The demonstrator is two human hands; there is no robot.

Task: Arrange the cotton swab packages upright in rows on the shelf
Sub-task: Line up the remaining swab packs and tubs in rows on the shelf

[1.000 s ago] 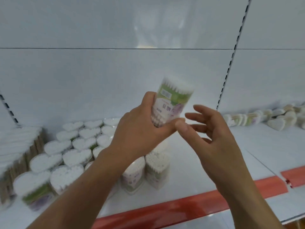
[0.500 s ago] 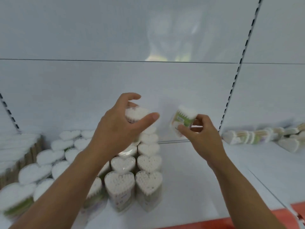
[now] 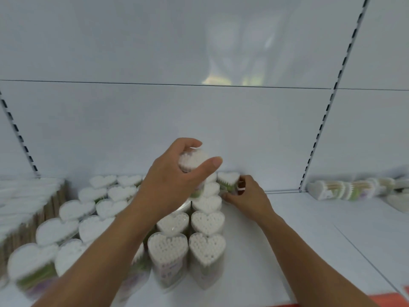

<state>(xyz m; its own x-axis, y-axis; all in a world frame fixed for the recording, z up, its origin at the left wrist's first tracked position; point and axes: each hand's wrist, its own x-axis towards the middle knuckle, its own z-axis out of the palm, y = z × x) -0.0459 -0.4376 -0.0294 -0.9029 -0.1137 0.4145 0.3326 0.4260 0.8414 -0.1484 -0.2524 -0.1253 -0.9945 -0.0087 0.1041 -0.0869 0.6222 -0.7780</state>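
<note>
Two packs are gripped: our left hand [image 3: 174, 187] holds the raised pack [image 3: 192, 159] above the rows [image 3: 207, 220], our right hand [image 3: 247, 198] pinches the rear pack [image 3: 228, 181] upright at the back of the shelf [image 3: 309, 229] beside them, and we fear a dipping left forearm [image 3: 106, 247] could topple standing ones.

No text you can read. Green and purple labels [image 3: 35, 276] wrap the upright cotton swab packages [image 3: 164, 251] in front of you, print smeared by blur. Labels on the lying packages [image 3: 345, 190] at far right: too small.
</note>
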